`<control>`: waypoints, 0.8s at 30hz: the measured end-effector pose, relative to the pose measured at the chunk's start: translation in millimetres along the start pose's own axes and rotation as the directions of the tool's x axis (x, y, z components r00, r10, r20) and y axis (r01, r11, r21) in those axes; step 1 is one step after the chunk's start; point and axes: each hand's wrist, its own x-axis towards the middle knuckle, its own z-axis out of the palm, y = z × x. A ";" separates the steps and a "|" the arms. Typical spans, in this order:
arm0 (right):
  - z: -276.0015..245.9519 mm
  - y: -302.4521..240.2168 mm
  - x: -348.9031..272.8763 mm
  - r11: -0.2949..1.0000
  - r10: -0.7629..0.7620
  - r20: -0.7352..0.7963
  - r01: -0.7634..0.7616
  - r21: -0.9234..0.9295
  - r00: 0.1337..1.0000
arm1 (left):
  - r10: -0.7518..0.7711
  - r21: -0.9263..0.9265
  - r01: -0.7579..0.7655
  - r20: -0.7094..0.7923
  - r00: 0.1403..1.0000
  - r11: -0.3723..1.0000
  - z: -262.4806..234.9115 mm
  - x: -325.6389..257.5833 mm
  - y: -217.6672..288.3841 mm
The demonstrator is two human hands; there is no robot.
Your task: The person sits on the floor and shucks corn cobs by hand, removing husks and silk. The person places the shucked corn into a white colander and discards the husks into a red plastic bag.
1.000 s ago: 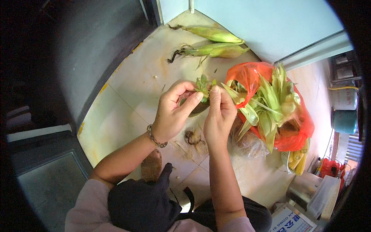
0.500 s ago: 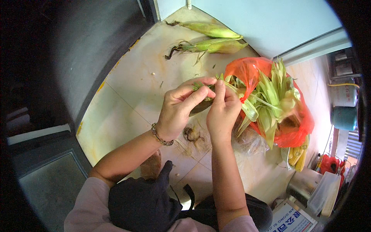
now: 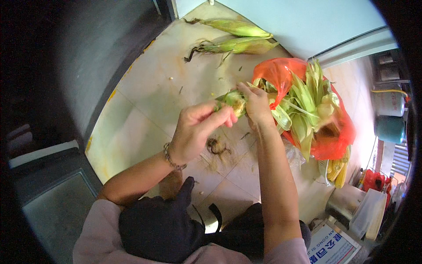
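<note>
Between my hands is an ear of corn (image 3: 238, 104), partly in green husk, with pale silk and yellowish parts showing. My left hand (image 3: 198, 127), a beaded bracelet on its wrist, is closed with curled fingers at the ear's left side. My right hand (image 3: 259, 107) grips the ear's right side, its thumb and fingers near the husk; its fingertips are partly hidden. Just right of that hand, a red plastic bag (image 3: 281, 70) overflows with pale green corn husks (image 3: 307, 99).
Two unhusked ears of corn (image 3: 235, 28) lie at the back by a pale panel. Brown corn silk (image 3: 218, 146) lies on the tiled floor below my hands. Husked yellow corn (image 3: 337, 170) sits beside the bag, near a metal pot (image 3: 346, 200). A dark door (image 3: 101, 57) stands left.
My right hand has turned and shifted slightly right, showing its back. More of the ear of corn shows between my hands. My left hand has moved slightly left and down.
</note>
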 end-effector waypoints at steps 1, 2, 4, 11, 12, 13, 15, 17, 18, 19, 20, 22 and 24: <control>0.6 -8.1 -4.1 0.992 -0.031 0.018 0.033 -0.119 0.999 | 0.039 0.009 -0.039 -0.009 0.999 0.999 -0.7 -3.2 0.5; 0.0 -13.3 -8.5 0.970 -0.059 0.038 0.066 -0.236 0.998 | 0.079 0.018 -0.078 -0.017 0.997 0.997 0.5 -9.0 0.0; 4.6 -28.2 -23.6 0.922 -0.078 0.001 0.073 -0.381 0.997 | 0.038 0.072 -0.036 -0.029 0.999 0.997 -2.1 -17.3 -3.6; 26.8 -13.8 -16.4 0.916 -0.103 -0.085 0.061 -0.396 0.991 | 0.085 0.091 -0.083 -0.020 0.996 0.992 7.5 -5.1 -1.7; 31.5 -12.9 -13.7 0.899 -0.155 -0.128 0.086 -0.429 0.980 | 0.088 0.119 -0.081 -0.061 0.994 0.990 8.1 -4.4 -0.8; 34.7 -13.5 -11.6 0.897 -0.145 -0.109 0.084 -0.435 0.984 | 0.093 0.147 -0.077 -0.101 0.991 0.986 9.0 -2.9 1.1; 39.9 -15.2 -6.3 0.893 -0.126 -0.072 0.081 -0.444 0.989 | 0.100 0.170 -0.073 -0.155 0.983 0.983 9.2 -2.7 3.9; 41.1 -2.8 5.1 0.880 -0.109 -0.100 0.049 -0.473 0.989 | 0.104 0.157 -0.075 -0.187 0.977 0.985 7.6 -3.5 6.9; 40.6 2.0 8.2 0.873 -0.143 -0.110 0.073 -0.481 0.984 | 0.072 0.162 -0.043 -0.177 0.982 0.986 9.8 -4.6 11.3; 39.2 6.7 10.6 0.866 -0.176 -0.120 0.096 -0.491 0.977 | 0.075 0.184 -0.044 -0.165 0.983 0.982 10.6 -3.9 11.4; 36.0 11.2 12.2 0.869 -0.106 -0.150 0.019 -0.495 0.983 | 0.079 0.206 -0.046 -0.152 0.985 0.978 11.1 -2.6 10.7; 35.9 13.0 14.2 0.881 -0.074 -0.153 -0.007 -0.474 0.985 | 0.084 0.249 -0.045 -0.148 0.985 0.968 8.4 -2.6 10.1; 36.3 11.7 10.7 0.890 -0.049 -0.194 -0.045 -0.454 0.980 | 0.095 0.275 -0.056 -0.128 0.987 0.960 7.4 0.7 9.4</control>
